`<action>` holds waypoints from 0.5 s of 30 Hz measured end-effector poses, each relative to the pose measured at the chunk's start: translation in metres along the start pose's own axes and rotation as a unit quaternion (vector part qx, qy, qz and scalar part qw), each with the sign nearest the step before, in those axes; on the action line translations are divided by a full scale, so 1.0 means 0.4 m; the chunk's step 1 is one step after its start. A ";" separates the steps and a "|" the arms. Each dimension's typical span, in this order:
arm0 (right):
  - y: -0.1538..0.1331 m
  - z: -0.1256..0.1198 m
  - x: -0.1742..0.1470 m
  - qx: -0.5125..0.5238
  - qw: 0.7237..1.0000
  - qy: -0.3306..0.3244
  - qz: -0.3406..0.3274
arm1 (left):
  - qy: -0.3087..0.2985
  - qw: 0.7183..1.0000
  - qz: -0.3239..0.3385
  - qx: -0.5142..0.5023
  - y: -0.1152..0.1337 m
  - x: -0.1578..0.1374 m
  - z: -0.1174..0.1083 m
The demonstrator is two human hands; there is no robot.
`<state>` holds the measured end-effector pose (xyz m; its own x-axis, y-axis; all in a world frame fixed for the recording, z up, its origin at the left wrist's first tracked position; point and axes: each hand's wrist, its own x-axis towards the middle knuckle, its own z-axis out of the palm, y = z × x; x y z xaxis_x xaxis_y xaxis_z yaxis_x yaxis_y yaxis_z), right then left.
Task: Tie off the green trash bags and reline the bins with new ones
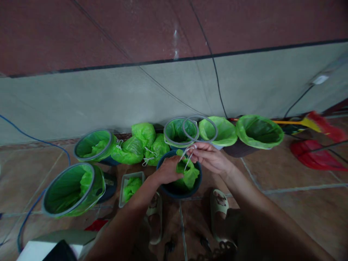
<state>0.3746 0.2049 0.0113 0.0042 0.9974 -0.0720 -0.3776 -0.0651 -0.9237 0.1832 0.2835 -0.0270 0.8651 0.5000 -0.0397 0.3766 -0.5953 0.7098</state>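
Observation:
A green trash bag (191,176) sits in a dark blue bin (166,191) in front of my feet, its gathered top rising above the rim. My right hand (208,156) pinches the bag's white drawstring (187,159), pulled up in a loop. Over the left side of the bin, my left hand (170,169) is closed at the neck of the bag; its fingertips are partly hidden. Behind the bin, a loose grey ring (216,131) leans across a lined bin (166,141).
Tied green bags (129,149) lie along the wall. Left are two lined bins (95,163) (102,214) and a clear tub (121,192) of green bags. Right are more lined bins (259,145), a broom (312,121) and a red dustpan (312,156). A blue cable (29,209) crosses the floor.

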 end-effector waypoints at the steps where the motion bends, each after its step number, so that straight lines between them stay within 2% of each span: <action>1: -0.016 0.004 -0.003 0.033 0.999 0.007 -0.012 | -0.001 0.999 0.017 -0.052 0.014 0.004 -0.004; 3: -0.029 0.010 -0.002 0.070 0.997 0.036 -0.027 | -0.001 0.993 0.021 -0.116 0.035 0.009 0.004; 5: -0.023 0.011 0.004 0.074 0.995 0.063 -0.028 | 0.014 0.990 0.000 -0.140 0.046 0.013 0.033; 9: 0.002 -0.002 0.020 -0.014 0.996 0.077 -0.033 | 0.039 0.982 -0.059 -0.175 0.027 0.028 0.097; 13: 0.000 -0.021 0.025 -0.152 0.970 0.164 -0.094 | 0.150 0.941 -0.192 -0.234 -0.027 0.052 0.098; 15: -0.012 -0.016 0.018 -0.167 0.970 0.147 -0.101 | 0.186 0.928 -0.247 -0.210 -0.053 0.063 0.082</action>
<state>0.3822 0.2122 0.0126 0.3289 0.9422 0.0646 -0.0199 0.0753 -0.9970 0.2077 0.2880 -0.0661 0.4185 0.8752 -0.2426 0.4660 0.0224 0.8845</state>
